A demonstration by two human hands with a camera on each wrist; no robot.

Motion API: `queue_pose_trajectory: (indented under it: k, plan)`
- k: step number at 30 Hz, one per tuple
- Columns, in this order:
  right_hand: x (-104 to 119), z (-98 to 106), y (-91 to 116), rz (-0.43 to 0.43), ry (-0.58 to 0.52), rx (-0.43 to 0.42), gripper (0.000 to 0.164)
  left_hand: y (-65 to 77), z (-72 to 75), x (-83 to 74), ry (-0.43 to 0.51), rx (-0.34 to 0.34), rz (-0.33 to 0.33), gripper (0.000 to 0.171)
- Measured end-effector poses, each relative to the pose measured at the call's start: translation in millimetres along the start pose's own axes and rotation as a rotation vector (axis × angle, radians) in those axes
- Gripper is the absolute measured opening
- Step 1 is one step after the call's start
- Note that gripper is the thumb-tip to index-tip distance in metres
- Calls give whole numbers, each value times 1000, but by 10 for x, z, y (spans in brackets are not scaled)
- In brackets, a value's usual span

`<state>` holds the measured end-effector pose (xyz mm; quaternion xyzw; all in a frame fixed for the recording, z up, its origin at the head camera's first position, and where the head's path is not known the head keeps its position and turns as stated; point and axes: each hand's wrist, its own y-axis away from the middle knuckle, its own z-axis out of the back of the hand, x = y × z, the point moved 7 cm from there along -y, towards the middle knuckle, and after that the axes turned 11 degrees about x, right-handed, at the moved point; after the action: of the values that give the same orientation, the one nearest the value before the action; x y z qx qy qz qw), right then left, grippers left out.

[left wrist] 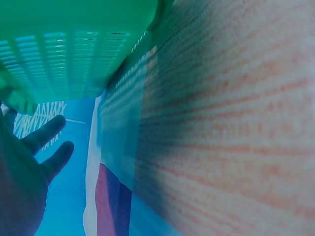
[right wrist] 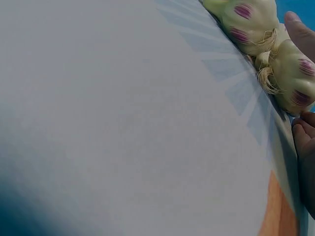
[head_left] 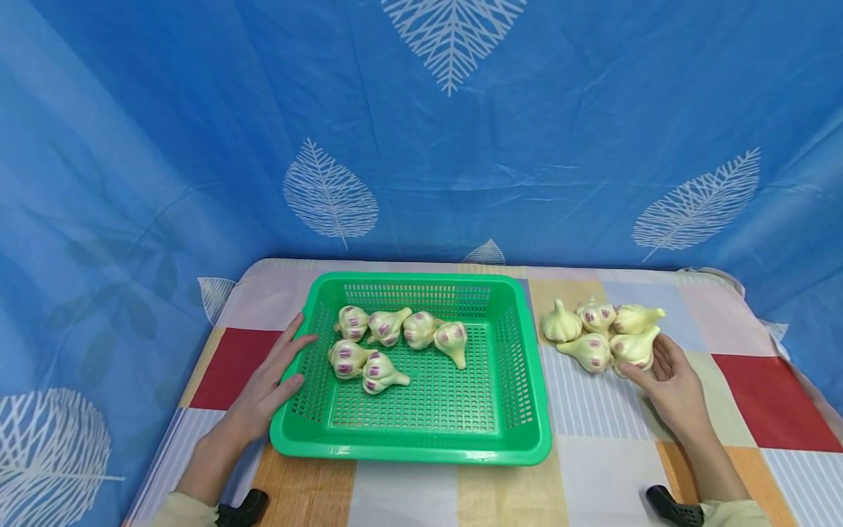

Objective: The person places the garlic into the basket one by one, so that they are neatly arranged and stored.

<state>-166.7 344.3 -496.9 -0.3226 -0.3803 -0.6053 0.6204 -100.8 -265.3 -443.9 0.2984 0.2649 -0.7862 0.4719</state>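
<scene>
My right hand point(head_left: 675, 388) pinches a garlic bulb point(head_left: 635, 348) at the near right of a small group on the table. In the right wrist view, the thumb point(right wrist: 301, 33) and the curled fingers point(right wrist: 305, 132) lie on either side of that garlic bulb point(right wrist: 294, 73), whose dry roots show. Several other garlic bulbs point(head_left: 589, 351) lie close around it. At the left rim of a green plastic basket point(head_left: 408, 455) is my left hand point(head_left: 266, 391), its fingers spread and fairly straight. Several purple-streaked garlic bulbs point(head_left: 385, 326) rest in the basket's left and middle part.
A patchwork-patterned cloth point(head_left: 500, 490) covers the table. Behind and to the left hangs a blue curtain point(head_left: 448, 183) with white leaf prints. Black wrist straps point(head_left: 672, 505) show near both sleeves.
</scene>
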Motion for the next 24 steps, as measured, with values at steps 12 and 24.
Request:
queue_pose_trajectory:
  k: [12,24]
  plan:
    - [-35,50,28,-38,10,-111,80,-1,-6,0,0,-3,1,64]
    - [-72,74,35,-56,-54,-141,78,11,-11,8,-17,-8,9,65]
